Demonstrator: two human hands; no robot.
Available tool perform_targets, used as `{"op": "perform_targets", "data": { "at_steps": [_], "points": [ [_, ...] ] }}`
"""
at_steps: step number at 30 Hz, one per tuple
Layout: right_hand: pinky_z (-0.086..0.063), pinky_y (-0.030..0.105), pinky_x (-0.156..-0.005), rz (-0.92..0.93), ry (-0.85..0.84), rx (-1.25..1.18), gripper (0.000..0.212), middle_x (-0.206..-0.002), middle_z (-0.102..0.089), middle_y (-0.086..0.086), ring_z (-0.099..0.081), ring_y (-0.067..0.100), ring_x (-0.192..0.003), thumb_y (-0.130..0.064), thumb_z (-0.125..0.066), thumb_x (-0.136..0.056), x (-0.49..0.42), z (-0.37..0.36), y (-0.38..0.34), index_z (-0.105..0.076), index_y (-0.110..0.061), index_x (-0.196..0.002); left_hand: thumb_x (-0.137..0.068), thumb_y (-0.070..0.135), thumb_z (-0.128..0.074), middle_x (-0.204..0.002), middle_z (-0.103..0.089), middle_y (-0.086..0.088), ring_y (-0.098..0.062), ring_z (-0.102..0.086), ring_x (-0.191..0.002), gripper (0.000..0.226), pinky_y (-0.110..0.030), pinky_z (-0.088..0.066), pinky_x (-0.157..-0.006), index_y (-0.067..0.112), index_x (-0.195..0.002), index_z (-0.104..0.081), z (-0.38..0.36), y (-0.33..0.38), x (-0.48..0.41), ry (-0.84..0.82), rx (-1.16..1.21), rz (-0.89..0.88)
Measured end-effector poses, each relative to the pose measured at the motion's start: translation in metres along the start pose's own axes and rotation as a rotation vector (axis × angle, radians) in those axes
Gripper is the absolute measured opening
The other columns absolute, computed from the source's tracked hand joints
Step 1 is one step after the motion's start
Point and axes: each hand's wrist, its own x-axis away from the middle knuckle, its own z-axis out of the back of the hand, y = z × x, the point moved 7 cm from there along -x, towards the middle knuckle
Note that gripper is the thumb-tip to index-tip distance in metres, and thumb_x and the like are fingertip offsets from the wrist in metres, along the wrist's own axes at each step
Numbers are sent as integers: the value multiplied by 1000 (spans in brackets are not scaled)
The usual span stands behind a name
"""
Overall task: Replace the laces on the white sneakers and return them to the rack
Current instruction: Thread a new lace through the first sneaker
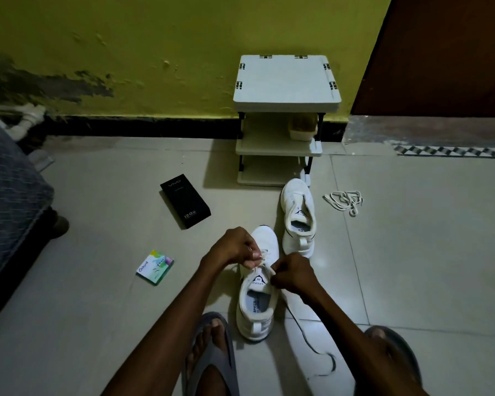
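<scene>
A white sneaker (258, 295) stands on the floor between my feet, toe pointing away. My left hand (235, 248) pinches a white lace (262, 262) over its eyelets. My right hand (290, 274) pinches the same lace by the tongue. A second white sneaker (297, 217) without a lace stands just beyond, to the right. A loose bundle of white laces (345, 201) lies on the tiles right of it. The white three-tier rack (286, 90) stands against the yellow wall.
A black phone box (185, 200) and a small green-white packet (155, 267) lie on the floor to the left. A dark cord (315, 350) trails on the tiles by my right leg. A bed edge (9, 201) is at far left, a brown door (440, 52) at right.
</scene>
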Motion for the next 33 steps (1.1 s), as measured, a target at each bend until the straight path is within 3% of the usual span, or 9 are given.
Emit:
{"op": "perform_targets", "data": {
  "at_steps": [2,4,6,9,13,17,24,29,33],
  "points": [
    [-54,29,-58,-74,3,-193,4,-57,-63,-1,-58,11,-55,-4,-71,-64,2,3,9,-73,-7,-66,-79,-1,-75,-61,-71,-1,-7,-68,-56,8,-20,-57,-65,7,-78,-76,-5,-2,1,-12,-55,0],
    [-53,21,-55,-129,-3,-310,15,-60,-68,0,-62,9,-55,2,-70,-73,4,2,14,-78,-11,-74,-75,0,-74,-64,-72,1,-4,-65,-55,13,-16,-53,-57,13,-77,-79,-9,-4,0,16,-158,-18],
    [-52,20,-53,-162,5,-391,16,-65,-70,4,-63,12,-56,2,-69,-76,5,1,16,-79,-11,-77,-75,9,-72,-76,-75,-3,-10,-68,-66,11,-21,-55,-61,16,-78,-80,-13,-5,1,55,-242,-32],
    [-51,20,-52,-198,-2,-443,16,-67,-70,8,-64,13,-56,4,-67,-77,4,-2,20,-78,-9,-78,-74,16,-74,-87,-75,-4,-17,-68,-84,11,-26,-55,-75,17,-82,-81,-23,-7,1,100,-301,-64],
    [-55,25,-59,-195,-42,-478,21,-70,-71,10,-65,16,-62,5,-65,-78,4,-3,23,-78,-11,-75,-73,16,-69,-81,-73,-9,-22,-68,-81,12,-29,-54,-72,11,-79,-79,-31,-10,1,173,-285,-55],
    [-55,27,-61,-190,-60,-493,20,-73,-71,12,-66,19,-66,9,-67,-74,4,-3,22,-78,-7,-79,-73,17,-74,-82,-75,-5,-16,-67,-82,10,-23,-51,-69,15,-80,-81,-29,-16,0,181,-202,-37],
    [-57,22,-59,-163,-17,-433,20,-67,-71,4,-65,13,-61,8,-71,-74,6,-2,16,-78,-10,-80,-71,17,-71,-83,-73,-10,-23,-67,-81,13,-31,-55,-70,10,-80,-78,-33,-16,-2,176,-227,-14],
    [-60,36,-75,6,2,-196,18,-74,-74,1,-69,14,-69,-12,-84,-65,3,-2,5,-78,-17,-81,-68,23,-76,-88,-73,-8,-23,-68,-86,21,-28,-54,-72,11,-85,-77,-38,-17,-1,248,-216,35],
    [-59,40,-77,65,-2,-77,17,-76,-74,0,-71,19,-75,-23,-82,-65,4,-1,-3,-76,-19,-80,-56,30,-77,-89,-74,-4,-21,-68,-89,33,-26,-55,-76,14,-84,-78,-42,-25,-4,255,-158,82]
  ]
}}
